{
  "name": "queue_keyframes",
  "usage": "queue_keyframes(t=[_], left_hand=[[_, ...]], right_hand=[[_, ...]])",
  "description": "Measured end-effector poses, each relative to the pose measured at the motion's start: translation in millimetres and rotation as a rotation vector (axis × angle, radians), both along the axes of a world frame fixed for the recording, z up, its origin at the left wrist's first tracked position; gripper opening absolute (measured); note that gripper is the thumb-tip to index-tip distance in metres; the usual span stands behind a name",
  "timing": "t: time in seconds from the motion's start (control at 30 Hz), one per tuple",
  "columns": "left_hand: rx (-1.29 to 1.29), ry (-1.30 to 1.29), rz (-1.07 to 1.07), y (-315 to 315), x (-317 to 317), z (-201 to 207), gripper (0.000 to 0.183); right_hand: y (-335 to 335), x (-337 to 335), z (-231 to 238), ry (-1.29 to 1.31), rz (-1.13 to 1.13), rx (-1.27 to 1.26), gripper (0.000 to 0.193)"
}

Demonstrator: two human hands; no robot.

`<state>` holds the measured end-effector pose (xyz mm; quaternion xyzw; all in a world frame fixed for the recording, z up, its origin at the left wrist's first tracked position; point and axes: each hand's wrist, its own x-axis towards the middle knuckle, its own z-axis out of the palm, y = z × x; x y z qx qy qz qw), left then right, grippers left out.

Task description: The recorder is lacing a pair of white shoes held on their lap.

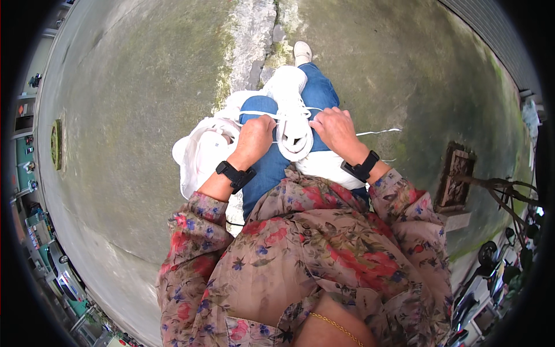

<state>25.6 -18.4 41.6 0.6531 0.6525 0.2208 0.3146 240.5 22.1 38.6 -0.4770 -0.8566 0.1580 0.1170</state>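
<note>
A white lace-up sneaker (287, 87) rests on my lap between my jeans-clad legs, its toe pointing away from me and its opening toward me. My left hand (256, 139) is closed at the shoe's left side, with a white shoelace (258, 113) at its fingertips. On the other side, my right hand (336, 133) is closed on a lace too, and a loose lace end (380, 133) trails out to the right beyond it. What lies inside the fingers is partly hidden. Both wrists wear black bands.
To my left sits an open white bag (191, 170) with whitish contents I cannot make out. Another white item (328, 168) lies under my right forearm. Mossy concrete (133, 104) surrounds me. A framed drain-like pit (457, 176) and parked motorbikes (483, 277) are at the right.
</note>
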Motion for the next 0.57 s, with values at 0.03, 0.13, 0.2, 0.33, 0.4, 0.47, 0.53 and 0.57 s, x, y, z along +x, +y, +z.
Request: queue_keyframes(t=[0.03, 0.13, 0.2, 0.33, 0.4, 0.47, 0.53, 0.57], left_hand=[[0.003, -0.004, 0.002, 2, 0, -3, 0.013], [0.190, 0.159, -0.084, 2, 1, -13, 0.012], [0.117, 0.228, -0.154, 4, 8, -4, 0.011], [0.127, 0.395, -0.242, 8, 11, 8, 0.014], [0.166, 0.354, -0.099, 10, 6, 9, 0.021], [0.172, 0.387, -0.087, 2, 11, 12, 0.025], [0.215, 0.452, -0.093, -9, 21, 17, 0.033], [0.188, 0.471, -0.114, -13, 24, 16, 0.030]], right_hand=[[0, 0, 0, -0.003, -0.002, 0.006, 0.022], [-3, -4, -2, -0.015, 0.002, 0.011, 0.022], [-2, -1, -6, -0.002, 0.014, 0.022, 0.022], [-3, 0, -11, 0.004, 0.037, 0.040, 0.023], [-6, -2, -7, -0.004, 0.037, 0.020, 0.024], [-10, -3, -1, -0.010, 0.037, -0.002, 0.025], [-11, -4, 6, -0.027, 0.047, 0.004, 0.026], [-11, -5, 7, -0.050, 0.055, -0.005, 0.026]])
